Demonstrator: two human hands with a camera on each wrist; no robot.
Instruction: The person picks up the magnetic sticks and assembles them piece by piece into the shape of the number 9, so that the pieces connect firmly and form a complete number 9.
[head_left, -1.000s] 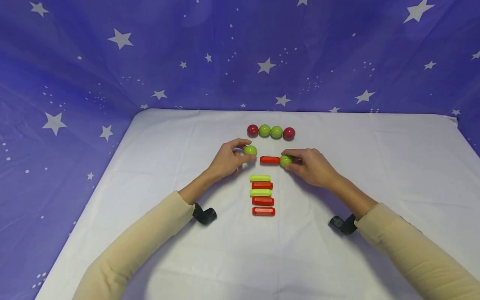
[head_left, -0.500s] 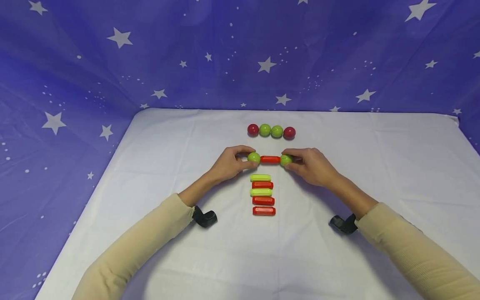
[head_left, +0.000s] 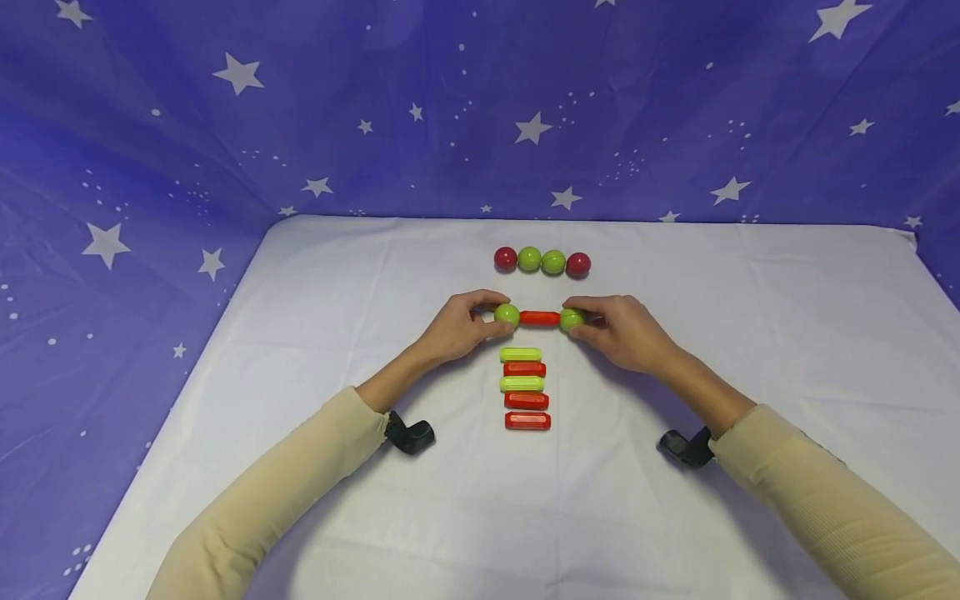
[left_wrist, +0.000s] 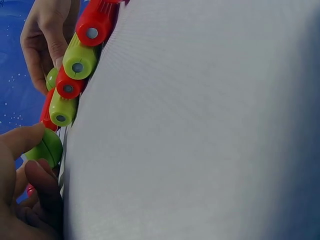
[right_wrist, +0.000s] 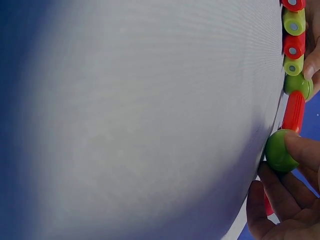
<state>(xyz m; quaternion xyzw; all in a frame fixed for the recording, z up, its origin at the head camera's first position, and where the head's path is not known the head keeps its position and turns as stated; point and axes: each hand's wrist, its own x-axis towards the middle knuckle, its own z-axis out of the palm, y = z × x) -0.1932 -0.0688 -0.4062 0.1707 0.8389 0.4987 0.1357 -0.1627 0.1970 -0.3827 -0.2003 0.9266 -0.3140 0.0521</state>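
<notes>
- Left hand (head_left: 463,327): thumb and fingers closed to ball width, pinching left green ball (head_left: 507,315), thumb on near side, finger on far side
- Right hand (head_left: 626,330): same grip from the other side, thumb and finger gapped only by right green ball (head_left: 572,320)
- Held red rod (head_left: 540,318): lies left to right between the two balls, one end touching each, no fingers on it in the head view; the three make one straight bar near middle of table
- Can't tell if bar takes weight on cloth or is lifted slightly
- Behind bar, row of four balls, neighbours touching or nearly so: left red ball (head_left: 506,259), two green ones, right red ball (head_left: 578,265)
- In front of bar, five rods parallel to it in a column, far to near: far yellow-green rod (head_left: 521,355), red, second yellow-green rod (head_left: 522,384), red, nearest red rod (head_left: 527,421), last one slightly apart from its neighbour
- Rod ends facing left wrist camera show round grey discs
- All on white cloth (head_left: 420,525), blue-purple star-print backdrop (head_left: 450,167) behind and at the sides
- Beige sleeves (head_left: 285,483) on both arms, black wrist mount (head_left: 410,434) beside left cuff, similar one at right
</notes>
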